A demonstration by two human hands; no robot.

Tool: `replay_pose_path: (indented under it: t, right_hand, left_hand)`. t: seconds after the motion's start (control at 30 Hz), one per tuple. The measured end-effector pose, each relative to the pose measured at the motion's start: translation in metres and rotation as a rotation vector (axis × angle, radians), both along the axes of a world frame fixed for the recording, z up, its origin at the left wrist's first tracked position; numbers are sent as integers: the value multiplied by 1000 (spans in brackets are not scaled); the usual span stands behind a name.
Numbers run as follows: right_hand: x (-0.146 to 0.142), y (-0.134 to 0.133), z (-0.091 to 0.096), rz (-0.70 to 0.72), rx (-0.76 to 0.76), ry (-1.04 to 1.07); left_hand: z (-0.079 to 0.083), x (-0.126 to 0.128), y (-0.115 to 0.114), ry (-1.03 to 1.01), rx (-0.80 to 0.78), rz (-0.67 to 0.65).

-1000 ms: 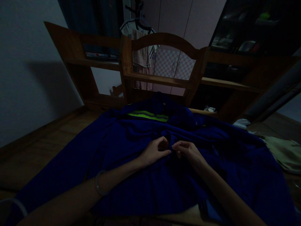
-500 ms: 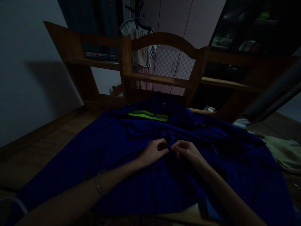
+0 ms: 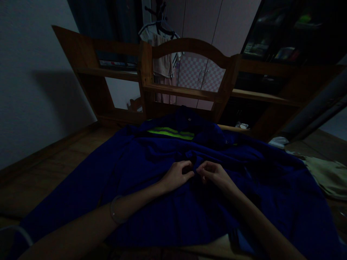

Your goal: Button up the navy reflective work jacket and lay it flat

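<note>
A dark blue jacket (image 3: pixel 141 173) with a yellow-green reflective stripe (image 3: pixel 170 133) lies spread out in front of me, collar at the far side. My left hand (image 3: pixel 179 174), with a bangle on its wrist, is closed on the jacket's front near the middle, thumb and fingers pinching a bit of cloth. Close beside it, my right hand (image 3: pixel 215 172) pinches the cloth at the front edge too. The fingertips of both hands almost meet. Dim light hides whether a button or other fastening is between them.
Behind the jacket stands a wooden shelf unit (image 3: pixel 179 90) with an arched top. Clothes on hangers (image 3: pixel 162 47) hang beyond it, before a pale wardrobe (image 3: pixel 200 21). A light-coloured cloth (image 3: pixel 325 175) lies at the right. A white wall (image 3: pixel 29 90) borders the left side.
Both hands stay at nearly the same spot on the jacket's front. Only the fingers shift very slightly.
</note>
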State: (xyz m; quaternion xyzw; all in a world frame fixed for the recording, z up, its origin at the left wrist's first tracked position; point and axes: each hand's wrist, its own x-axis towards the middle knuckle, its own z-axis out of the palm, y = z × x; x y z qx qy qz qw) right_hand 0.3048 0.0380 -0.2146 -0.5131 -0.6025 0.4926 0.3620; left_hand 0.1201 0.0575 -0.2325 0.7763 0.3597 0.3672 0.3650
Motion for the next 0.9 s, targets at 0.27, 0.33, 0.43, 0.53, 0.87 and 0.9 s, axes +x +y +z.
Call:
replay_pose_path:
  t: [0.27,0.33,0.43,0.53,0.87,0.9]
  right_hand:
    - [1,2,-7,39,16,55]
    - [1,2,-7,47,29,57]
    - [1,1,-7,57,55,72]
    - [0,1,-8,50,66,76]
    - [0,0,-11,30,124,-2]
    - [0,-1,-11,27,133,-25]
  left_hand:
    - [-1,0,2,25,8,11]
    - [-2,0,2,26,10,18]
    - [-2,0,2,29,17,20]
    - [-3,0,2,33,20,24]
    - [-5,0,3,22,12,30]
    - [-5,0,4,22,12,30]
